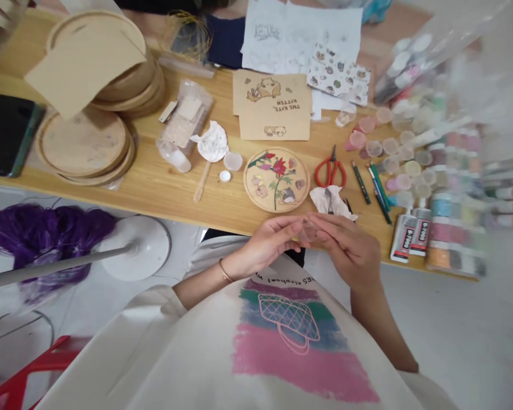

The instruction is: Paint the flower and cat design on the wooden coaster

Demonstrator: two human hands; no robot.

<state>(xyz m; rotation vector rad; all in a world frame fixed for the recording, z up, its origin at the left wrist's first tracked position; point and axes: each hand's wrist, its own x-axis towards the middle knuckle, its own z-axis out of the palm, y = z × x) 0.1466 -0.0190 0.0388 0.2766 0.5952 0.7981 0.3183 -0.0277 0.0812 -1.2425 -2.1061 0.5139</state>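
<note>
Both hands meet at the front edge of the table. My left hand [277, 239] and my right hand [349, 244] pinch a small clear piece [306, 232] between their fingertips; its exact kind is hard to make out. Just beyond them lies a round wooden disc [265, 188] with red flowers, green leaves and small animal figures on it. A crumpled white tissue [331, 200] is close to my right fingers. Behind the tissue rest scissors with red handles [330, 171].
Several pencils [374, 185], small plastic cups [391, 145] and B-7000 glue tubes [404, 234] crowd the right side. Stacked round wooden pieces [83, 142] and a phone [9, 135] lie left. A white cap [224, 176] and wooden stick [202, 182] lie mid-table.
</note>
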